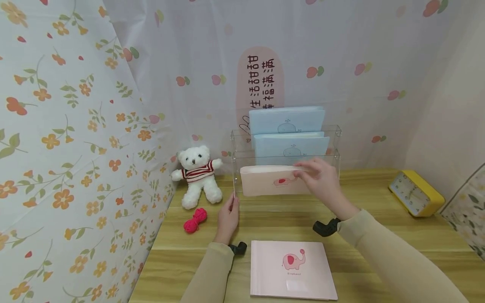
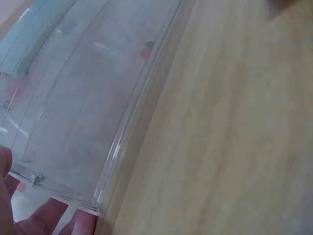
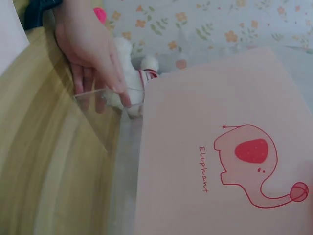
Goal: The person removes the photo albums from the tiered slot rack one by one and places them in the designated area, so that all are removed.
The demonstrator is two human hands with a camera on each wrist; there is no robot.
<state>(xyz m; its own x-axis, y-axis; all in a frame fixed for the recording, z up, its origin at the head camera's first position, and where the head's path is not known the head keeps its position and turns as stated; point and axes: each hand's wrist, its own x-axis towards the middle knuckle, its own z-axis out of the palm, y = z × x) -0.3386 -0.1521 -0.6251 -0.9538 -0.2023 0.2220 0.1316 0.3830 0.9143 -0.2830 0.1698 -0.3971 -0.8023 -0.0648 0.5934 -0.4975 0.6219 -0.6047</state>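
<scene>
My right hand (image 1: pixel 322 179) pinches the upper right part of a pink notebook (image 1: pixel 261 183), held upright at the front of a clear acrylic rack (image 1: pixel 338 145). Its cover, with a red elephant drawing and the word Elephant, fills much of the right wrist view. Low on the rack's left side, my left hand (image 1: pixel 228 216) grips the clear panel edge between thumb and fingers; in the left wrist view those fingers (image 2: pixel 44 215) curl round the edge. Two light blue whale-print notebooks, a rear one (image 1: pixel 265 120) and a nearer one (image 1: pixel 265 147), stand in the rack behind the pink one.
Another pink elephant notebook (image 1: pixel 269 269) lies flat on the wooden table (image 1: pixel 182 261) in front of the rack. To the left, a white teddy bear (image 1: pixel 201 174) sits against the curtain, behind pink yarn (image 1: pixel 195 220). A yellow clock (image 1: pixel 417 192) stands at the right.
</scene>
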